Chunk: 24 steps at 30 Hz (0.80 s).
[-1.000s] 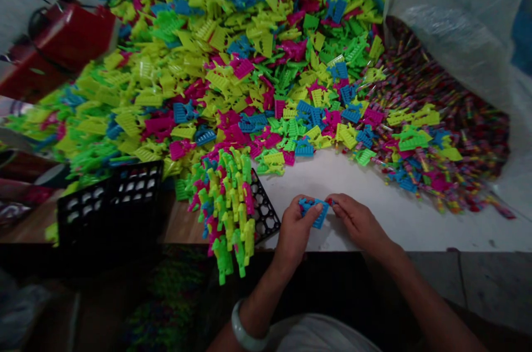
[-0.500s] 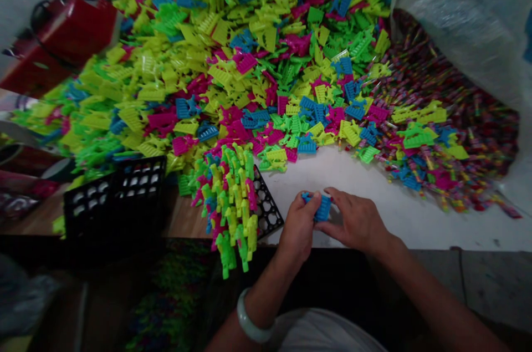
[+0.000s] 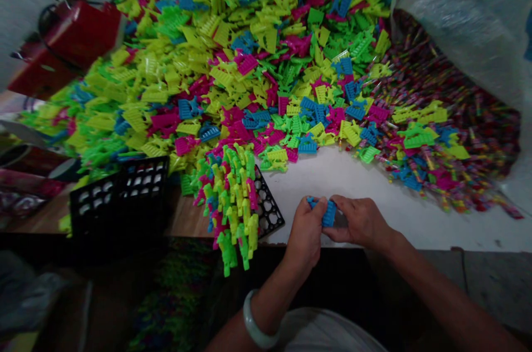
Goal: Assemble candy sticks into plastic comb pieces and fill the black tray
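A small blue plastic toy piece [image 3: 330, 213] with a ribbed flat end is held between my two hands just above the table's front edge. My left hand [image 3: 305, 233] pinches its narrower end between thumb and fingers. At the ribbed end, the thumb and fingers of my right hand [image 3: 359, 222] close on its edge. Left of my hands, a black rack with round holes [image 3: 270, 202] carries many upright green, yellow, pink and blue pieces [image 3: 233, 202], some jutting past the table edge.
A big heap of similar pieces [image 3: 233, 64] covers the back of the white table [image 3: 415, 224]. Small wrapped sticks [image 3: 457, 108] spill from a clear plastic bag [image 3: 457, 3] at right. Black perforated racks [image 3: 120, 191] and a red machine [image 3: 70, 41] stand at left.
Both hands have shifted slightly right and down with the blue piece, and my right fingers now sit closer on its ribbed end. The view has turned slightly.
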Each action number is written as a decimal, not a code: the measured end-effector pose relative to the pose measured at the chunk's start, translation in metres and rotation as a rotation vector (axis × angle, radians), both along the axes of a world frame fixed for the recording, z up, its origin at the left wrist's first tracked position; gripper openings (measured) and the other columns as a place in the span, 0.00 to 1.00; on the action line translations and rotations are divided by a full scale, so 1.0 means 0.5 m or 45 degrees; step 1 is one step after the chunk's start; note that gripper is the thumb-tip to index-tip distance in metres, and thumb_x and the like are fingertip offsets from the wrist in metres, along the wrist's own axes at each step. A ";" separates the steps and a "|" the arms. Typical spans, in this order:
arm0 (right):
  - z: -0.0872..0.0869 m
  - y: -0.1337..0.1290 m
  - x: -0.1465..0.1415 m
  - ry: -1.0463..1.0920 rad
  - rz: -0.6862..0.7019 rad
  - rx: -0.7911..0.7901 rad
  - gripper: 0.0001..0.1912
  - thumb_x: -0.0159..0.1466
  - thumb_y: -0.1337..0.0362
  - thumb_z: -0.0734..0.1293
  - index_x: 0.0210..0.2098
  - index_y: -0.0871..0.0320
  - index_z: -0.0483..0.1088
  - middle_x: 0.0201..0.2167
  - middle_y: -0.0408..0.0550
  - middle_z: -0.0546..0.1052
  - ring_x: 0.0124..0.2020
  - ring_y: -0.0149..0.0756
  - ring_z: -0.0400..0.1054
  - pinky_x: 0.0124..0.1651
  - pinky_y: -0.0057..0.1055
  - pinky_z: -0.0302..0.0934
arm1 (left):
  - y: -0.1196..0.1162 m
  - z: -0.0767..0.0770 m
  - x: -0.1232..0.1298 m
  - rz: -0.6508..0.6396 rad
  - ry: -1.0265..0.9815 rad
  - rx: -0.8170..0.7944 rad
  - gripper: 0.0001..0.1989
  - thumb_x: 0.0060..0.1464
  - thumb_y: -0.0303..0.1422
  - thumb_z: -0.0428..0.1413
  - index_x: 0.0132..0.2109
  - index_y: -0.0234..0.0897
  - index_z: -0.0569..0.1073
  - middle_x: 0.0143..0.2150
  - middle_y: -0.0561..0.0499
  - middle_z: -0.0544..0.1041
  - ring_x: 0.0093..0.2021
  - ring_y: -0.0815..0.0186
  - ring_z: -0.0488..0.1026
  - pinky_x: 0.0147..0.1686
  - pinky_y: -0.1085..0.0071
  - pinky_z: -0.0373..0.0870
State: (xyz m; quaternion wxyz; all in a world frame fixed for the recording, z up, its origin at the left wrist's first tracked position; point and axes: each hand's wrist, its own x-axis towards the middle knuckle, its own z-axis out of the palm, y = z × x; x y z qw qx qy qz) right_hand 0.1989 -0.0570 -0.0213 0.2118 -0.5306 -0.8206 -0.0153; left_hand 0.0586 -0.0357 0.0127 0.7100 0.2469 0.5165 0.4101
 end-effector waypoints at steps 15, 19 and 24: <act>0.020 -0.006 -0.009 -0.081 -0.157 -0.104 0.29 0.62 0.42 0.59 0.40 0.65 0.67 0.29 0.55 0.77 0.26 0.45 0.74 0.25 0.35 0.63 | 0.001 0.001 0.009 0.022 0.051 0.101 0.10 0.47 0.36 0.58 0.29 0.36 0.65 0.24 0.58 0.65 0.25 0.73 0.61 0.28 0.76 0.61; 0.008 0.000 -0.019 -0.149 -0.107 -0.040 0.26 0.65 0.44 0.56 0.34 0.64 0.67 0.22 0.51 0.74 0.20 0.41 0.71 0.20 0.32 0.56 | 0.001 -0.001 0.009 0.072 0.043 0.076 0.11 0.45 0.37 0.58 0.29 0.37 0.64 0.24 0.58 0.65 0.24 0.73 0.61 0.28 0.75 0.61; -0.003 0.004 -0.018 -0.108 -0.038 0.015 0.29 0.68 0.46 0.50 0.36 0.66 0.67 0.22 0.51 0.75 0.20 0.39 0.71 0.21 0.30 0.56 | 0.003 -0.007 0.009 0.121 0.029 0.052 0.14 0.43 0.40 0.60 0.29 0.36 0.64 0.23 0.59 0.65 0.24 0.73 0.62 0.27 0.75 0.61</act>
